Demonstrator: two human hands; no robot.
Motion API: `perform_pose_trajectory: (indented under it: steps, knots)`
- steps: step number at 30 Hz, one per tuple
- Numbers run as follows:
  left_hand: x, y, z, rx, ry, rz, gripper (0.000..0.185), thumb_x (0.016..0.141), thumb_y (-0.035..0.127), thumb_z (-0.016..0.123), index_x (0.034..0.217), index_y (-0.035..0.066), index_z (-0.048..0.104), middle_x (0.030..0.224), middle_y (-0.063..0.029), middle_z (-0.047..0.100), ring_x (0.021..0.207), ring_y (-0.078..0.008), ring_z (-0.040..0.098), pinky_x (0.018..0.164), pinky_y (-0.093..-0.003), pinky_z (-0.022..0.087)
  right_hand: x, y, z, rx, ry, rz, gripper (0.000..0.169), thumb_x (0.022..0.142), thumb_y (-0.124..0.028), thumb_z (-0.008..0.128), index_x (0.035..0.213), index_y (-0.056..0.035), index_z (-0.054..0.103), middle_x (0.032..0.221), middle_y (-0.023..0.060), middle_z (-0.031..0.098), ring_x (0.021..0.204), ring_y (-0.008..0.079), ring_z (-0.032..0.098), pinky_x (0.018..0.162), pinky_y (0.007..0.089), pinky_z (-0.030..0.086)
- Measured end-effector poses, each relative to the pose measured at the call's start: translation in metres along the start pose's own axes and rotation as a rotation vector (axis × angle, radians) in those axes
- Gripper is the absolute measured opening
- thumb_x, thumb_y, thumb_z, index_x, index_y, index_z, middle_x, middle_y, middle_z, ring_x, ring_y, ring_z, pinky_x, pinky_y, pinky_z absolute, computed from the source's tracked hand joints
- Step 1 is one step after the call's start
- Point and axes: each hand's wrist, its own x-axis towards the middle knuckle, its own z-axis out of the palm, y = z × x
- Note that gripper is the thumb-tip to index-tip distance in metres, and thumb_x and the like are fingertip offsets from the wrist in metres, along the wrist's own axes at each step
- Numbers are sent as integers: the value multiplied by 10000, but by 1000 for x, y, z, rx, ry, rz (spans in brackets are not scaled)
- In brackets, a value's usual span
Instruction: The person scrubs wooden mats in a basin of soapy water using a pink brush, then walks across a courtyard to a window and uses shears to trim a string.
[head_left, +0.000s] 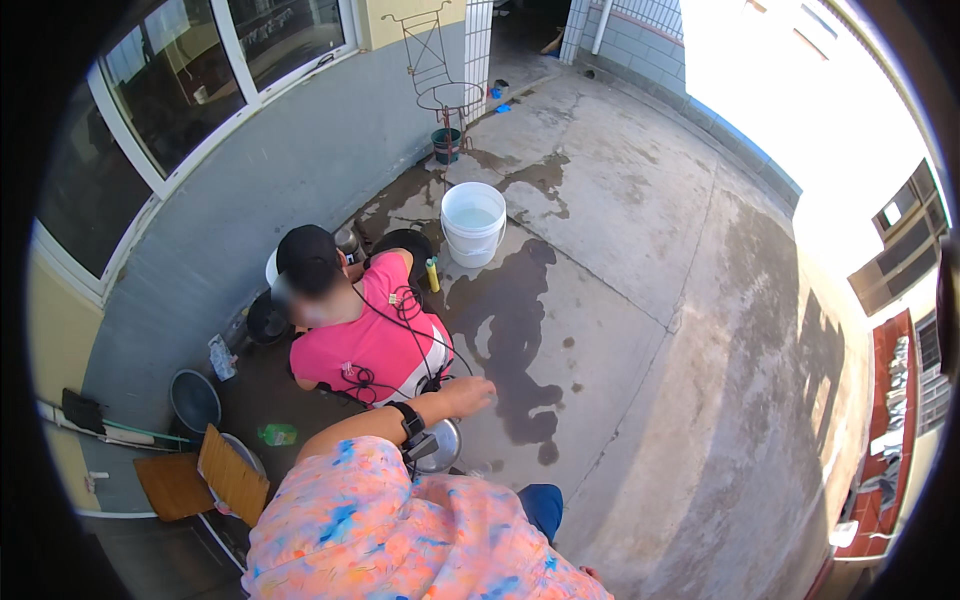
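Observation:
My left hand (471, 396) reaches forward, its fingers curled and slightly blurred. Whether it holds anything I cannot make out. A dark strapped device sits on that wrist. Just below the hand is a shiny metal basin (444, 448), partly covered by my arm. Only a sliver of my right hand (590, 574) shows beside my floral shirt at the bottom, so its grip is hidden. Right in front of my left arm, a person in a pink shirt (367, 330) and black cap crouches, with black cables across the back. A white bucket (474, 253) of water stands beyond.
Wet patches (510, 337) darken the concrete. By the wall are a grey basin (195, 401), a green bottle (277, 434), wooden boards (232, 474) and a dark pan (266, 319). Farther off stands a rusty metal washstand (442, 94) over a dark green bucket (446, 146).

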Motion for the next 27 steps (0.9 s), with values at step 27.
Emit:
perform_pose_trajectory:
  steps: [27]
  knots:
    - [164, -98, 89, -108, -76, -1156, 239, 772, 234, 592, 806, 27, 709, 883, -195, 669, 863, -363, 643, 795, -452, 502, 475, -719, -172, -360, -151, -339, 253, 902, -207, 554, 1070, -18, 553, 833, 132, 681, 644, 193, 671, 478, 275, 454]
